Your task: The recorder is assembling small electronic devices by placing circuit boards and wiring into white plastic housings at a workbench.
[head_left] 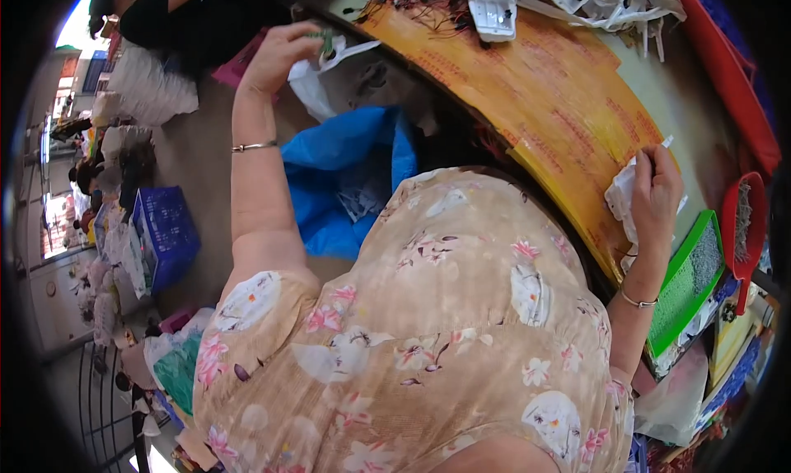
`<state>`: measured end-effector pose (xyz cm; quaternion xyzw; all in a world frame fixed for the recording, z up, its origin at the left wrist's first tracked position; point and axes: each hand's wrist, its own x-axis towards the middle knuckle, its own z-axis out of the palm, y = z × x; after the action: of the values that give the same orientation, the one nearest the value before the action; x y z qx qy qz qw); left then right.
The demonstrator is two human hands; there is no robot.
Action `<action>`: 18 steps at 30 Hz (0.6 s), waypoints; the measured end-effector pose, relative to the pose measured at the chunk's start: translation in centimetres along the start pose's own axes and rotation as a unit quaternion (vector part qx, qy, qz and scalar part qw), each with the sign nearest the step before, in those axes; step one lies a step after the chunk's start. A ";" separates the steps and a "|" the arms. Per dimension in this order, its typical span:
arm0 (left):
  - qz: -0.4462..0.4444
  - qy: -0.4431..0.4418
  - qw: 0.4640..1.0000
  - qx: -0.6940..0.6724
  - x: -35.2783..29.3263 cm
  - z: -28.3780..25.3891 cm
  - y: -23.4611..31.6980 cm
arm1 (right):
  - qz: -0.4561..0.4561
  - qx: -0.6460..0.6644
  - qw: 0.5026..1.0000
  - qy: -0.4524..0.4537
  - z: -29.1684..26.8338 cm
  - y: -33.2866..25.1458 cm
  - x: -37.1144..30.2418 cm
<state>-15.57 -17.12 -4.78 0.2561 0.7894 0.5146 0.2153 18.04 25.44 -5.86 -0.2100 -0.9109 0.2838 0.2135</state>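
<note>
left hand pinching a small green piece beside white bag. right hand curled over white part on orange sheet, can't tell if gripped. tabletop under sheet; blue bag below left hand.

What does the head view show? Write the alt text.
A person in a floral garment holds a white item in the right hand at the edge of an orange table covering; the left hand, pinching a small green item, is outstretched beside a white plastic bag.

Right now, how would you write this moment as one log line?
left hand: at green piece | right hand: at white part | blue bag: open
</note>
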 end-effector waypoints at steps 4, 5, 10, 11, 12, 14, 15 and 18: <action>-0.072 0.096 0.955 0.270 1.3 -0.5 -6.9 | -0.028 -0.018 0.999 0.013 -0.5 -0.8 0.0; -0.022 0.135 0.894 0.428 1.9 0.3 -6.9 | -0.022 -0.016 1.000 0.011 -0.6 -1.0 0.0; 0.166 0.253 0.920 0.248 4.0 11.0 4.8 | -0.044 -0.025 0.999 0.021 -1.5 -1.1 -0.5; 0.186 0.197 0.938 0.217 4.5 13.4 6.7 | -0.041 -0.030 0.998 0.027 -1.7 -1.5 -0.6; 0.229 0.171 0.919 0.272 5.3 15.3 7.7 | -0.023 -0.042 0.998 0.043 -1.7 -2.3 -0.7; 0.214 0.141 0.904 0.341 7.0 18.3 8.5 | -0.026 -0.077 0.994 0.079 -1.6 -2.8 -0.8; 0.187 0.130 0.903 0.364 7.4 19.6 9.4 | -0.025 -0.078 0.993 0.083 -1.8 -2.9 -0.8; 0.173 0.143 0.866 0.446 9.4 21.6 10.5 | -0.045 -0.109 0.987 0.109 -2.3 -3.0 -1.2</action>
<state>-7.91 7.52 -3.98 0.3812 0.9000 0.1672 -0.1298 19.38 23.59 -2.62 -0.2202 -0.9162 0.1481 0.3001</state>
